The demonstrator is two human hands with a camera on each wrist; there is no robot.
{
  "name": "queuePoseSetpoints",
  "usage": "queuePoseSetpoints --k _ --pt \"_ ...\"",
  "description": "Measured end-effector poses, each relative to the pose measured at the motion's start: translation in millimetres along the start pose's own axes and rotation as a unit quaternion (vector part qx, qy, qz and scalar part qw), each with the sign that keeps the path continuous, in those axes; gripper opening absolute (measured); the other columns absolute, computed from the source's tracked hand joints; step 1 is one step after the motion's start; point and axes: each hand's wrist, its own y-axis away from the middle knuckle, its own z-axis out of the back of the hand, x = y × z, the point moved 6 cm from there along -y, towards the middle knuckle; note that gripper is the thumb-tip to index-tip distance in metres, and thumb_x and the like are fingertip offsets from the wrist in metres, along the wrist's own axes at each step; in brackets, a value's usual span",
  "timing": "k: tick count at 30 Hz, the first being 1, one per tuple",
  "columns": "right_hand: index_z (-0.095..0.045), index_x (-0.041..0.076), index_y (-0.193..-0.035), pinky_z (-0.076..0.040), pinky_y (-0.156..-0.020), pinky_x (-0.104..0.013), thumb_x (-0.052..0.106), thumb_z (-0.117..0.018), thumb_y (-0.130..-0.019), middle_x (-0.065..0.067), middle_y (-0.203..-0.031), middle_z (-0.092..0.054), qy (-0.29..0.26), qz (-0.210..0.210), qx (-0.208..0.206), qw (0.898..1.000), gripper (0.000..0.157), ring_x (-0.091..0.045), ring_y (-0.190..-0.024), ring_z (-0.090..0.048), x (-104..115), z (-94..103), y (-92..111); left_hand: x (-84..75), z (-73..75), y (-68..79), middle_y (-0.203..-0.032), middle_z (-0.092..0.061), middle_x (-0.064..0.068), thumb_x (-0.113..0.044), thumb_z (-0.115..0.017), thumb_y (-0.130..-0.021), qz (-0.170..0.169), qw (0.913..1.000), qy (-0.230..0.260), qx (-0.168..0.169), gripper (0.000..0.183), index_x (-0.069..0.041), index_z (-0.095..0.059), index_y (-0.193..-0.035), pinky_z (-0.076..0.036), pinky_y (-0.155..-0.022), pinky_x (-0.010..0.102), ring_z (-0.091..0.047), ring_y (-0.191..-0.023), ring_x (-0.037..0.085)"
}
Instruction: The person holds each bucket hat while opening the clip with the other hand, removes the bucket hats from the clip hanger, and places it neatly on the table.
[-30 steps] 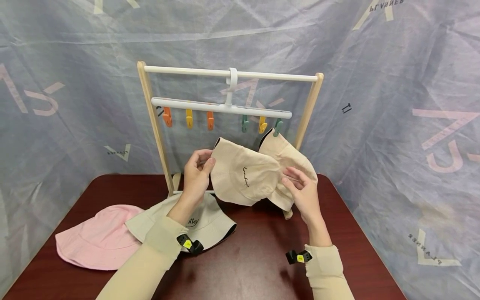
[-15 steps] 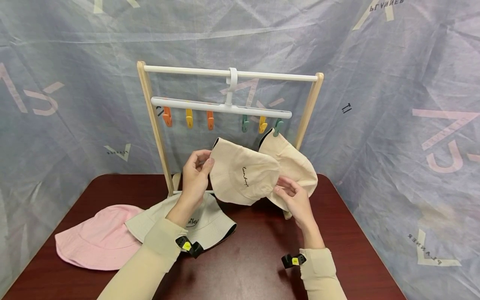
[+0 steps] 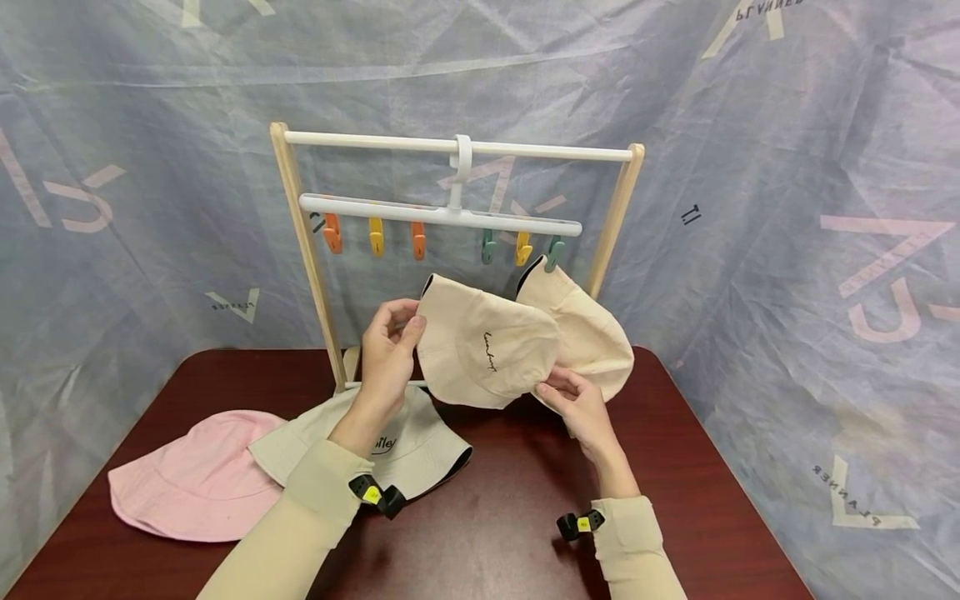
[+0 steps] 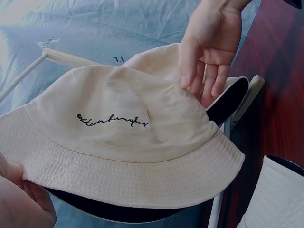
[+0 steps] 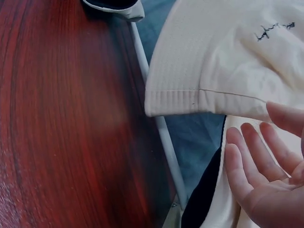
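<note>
My left hand pinches the brim of a cream bucket hat with black lettering, thumb on the front. The hat is held up sideways, crown to the right. At the lower edge of its crown is my right hand, its thumb on the cloth and the other fingers curled below the edge. A second cream hat hangs behind by its brim from a green clothespin. Dark lining shows under the held hat's brim in the left wrist view.
A white hanger with orange, yellow and green clothespins hangs on a wooden-sided rack. On the dark red table, a pink hat lies left, partly under a pale grey-green hat. A printed grey sheet surrounds the table.
My right hand has moved left and down, from in front of the hanging hat to the held hat's lower crown edge. The left hand and held hat have barely shifted.
</note>
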Motion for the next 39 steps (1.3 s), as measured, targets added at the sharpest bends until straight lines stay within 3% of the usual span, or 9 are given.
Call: queuePoseSetpoints --k 11,25,33,39 --pt "-0.067 -0.009 -0.128 -0.060 -0.094 -0.026 0.005 -0.075 -0.099 -0.021 -0.120 -0.071 -0.024 -0.013 -0.007 1.000 0.033 -0.015 -0.103 -0.072 -4.1 -4.4 -1.4 0.8 2.7 2.8 -0.117 -0.061 0.005 -0.011 -0.063 -0.108 0.011 0.9998 0.019 -0.004 0.021 -0.007 -0.063 -0.129 -0.050 -0.091 0.026 -0.060 -0.106 0.019" --pt "-0.067 -0.008 -0.123 -0.061 -0.090 -0.029 0.013 -0.072 -0.103 -0.007 -0.104 -0.072 0.005 0.009 -0.033 0.999 0.029 -0.019 -0.094 -0.074 17.5 8.7 3.4 8.0 9.3 16.5 -0.124 -0.057 0.005 -0.013 -0.062 -0.109 0.053 0.9976 0.043 -0.014 0.025 -0.008 -0.057 -0.133 -0.051 -0.098 0.026 -0.059 -0.109 0.020" --pt "-0.068 -0.008 -0.122 -0.061 -0.086 -0.028 0.013 -0.072 -0.103 -0.009 -0.103 -0.071 0.008 0.021 -0.040 0.999 0.028 -0.014 -0.088 -0.073 26.2 10.6 4.8 15.0 18.4 27.3 -0.119 -0.055 0.006 -0.011 -0.060 -0.109 0.062 0.9969 0.046 -0.016 0.025 -0.008 -0.054 -0.133 -0.054 -0.090 0.024 -0.060 -0.103 0.018" --pt "-0.070 -0.008 -0.120 -0.060 -0.081 -0.026 0.012 -0.072 -0.103 -0.009 -0.099 -0.071 0.022 0.032 -0.044 0.998 0.027 -0.014 -0.085 -0.070 28.9 11.2 4.5 23.1 25.9 35.9 -0.121 -0.055 0.007 -0.010 -0.059 -0.109 0.075 0.9967 0.031 -0.005 0.027 -0.008 -0.052 -0.135 -0.057 -0.092 0.027 -0.061 -0.101 0.017"
